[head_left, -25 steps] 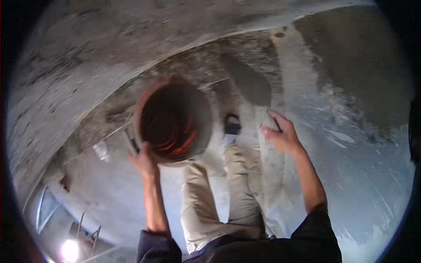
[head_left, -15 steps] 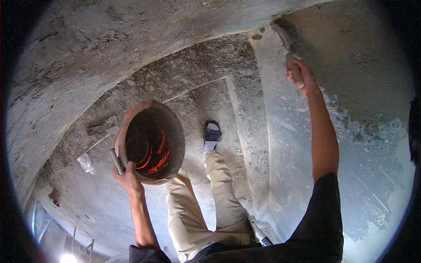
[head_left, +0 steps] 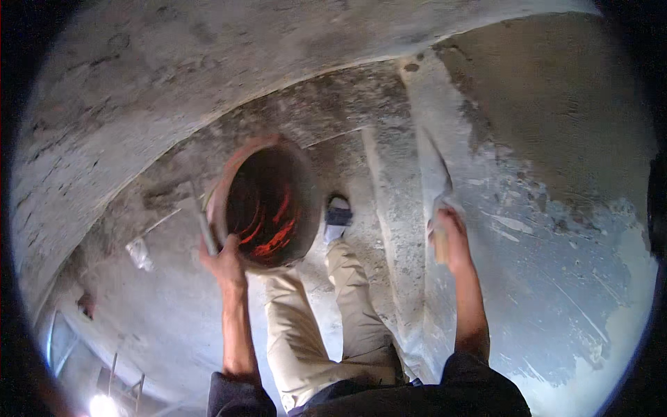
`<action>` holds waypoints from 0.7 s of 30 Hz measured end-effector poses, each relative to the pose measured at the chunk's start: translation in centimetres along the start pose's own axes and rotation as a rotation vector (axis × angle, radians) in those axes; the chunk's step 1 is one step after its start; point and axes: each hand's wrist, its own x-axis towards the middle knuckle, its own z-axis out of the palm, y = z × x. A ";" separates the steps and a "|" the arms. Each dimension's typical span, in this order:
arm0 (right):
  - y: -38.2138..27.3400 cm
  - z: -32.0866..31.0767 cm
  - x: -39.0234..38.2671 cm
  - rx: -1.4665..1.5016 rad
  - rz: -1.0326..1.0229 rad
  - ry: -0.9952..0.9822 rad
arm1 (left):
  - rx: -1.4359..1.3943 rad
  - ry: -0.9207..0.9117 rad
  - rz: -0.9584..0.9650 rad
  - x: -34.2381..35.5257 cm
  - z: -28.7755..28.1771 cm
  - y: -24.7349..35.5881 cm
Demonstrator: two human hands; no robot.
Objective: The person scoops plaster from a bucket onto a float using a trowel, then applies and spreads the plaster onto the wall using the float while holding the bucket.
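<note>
Curling left hand (head_left: pixel 228 265) onto the bucket (head_left: pixel 309 194), right hand (head_left: pixel 456 240) around a trowel (head_left: pixel 446 198) to its right (probably best holding the bucket steady).

A round, dark bucket (head_left: pixel 306 201) with a reddish rim hangs left of the frame's centre, tipped so its mouth shows; vivid red streaks (head_left: pixel 274 233) curve across its dark inside. The left hand (head_left: pixel 225 261) holds it by a grey grip (head_left: pixel 208 234) at its left. Right of centre, a trowel (head_left: pixel 444 196) points upward in the right hand (head_left: pixel 451 236), its thin blade near edge-on, blurred.
</note>
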 end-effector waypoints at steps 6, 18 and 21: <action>1.7 9.5 -3.5 -1.205 -0.713 -0.440 | 0.227 -0.002 0.103 0.7 0.3 1.7; 4.4 18.0 0.3 -1.721 -1.208 -0.578 | 0.044 -0.194 0.143 0.1 0.0 5.7; 5.4 17.6 -1.1 -1.734 -1.170 -0.670 | 0.167 -0.214 0.117 0.4 -0.5 5.8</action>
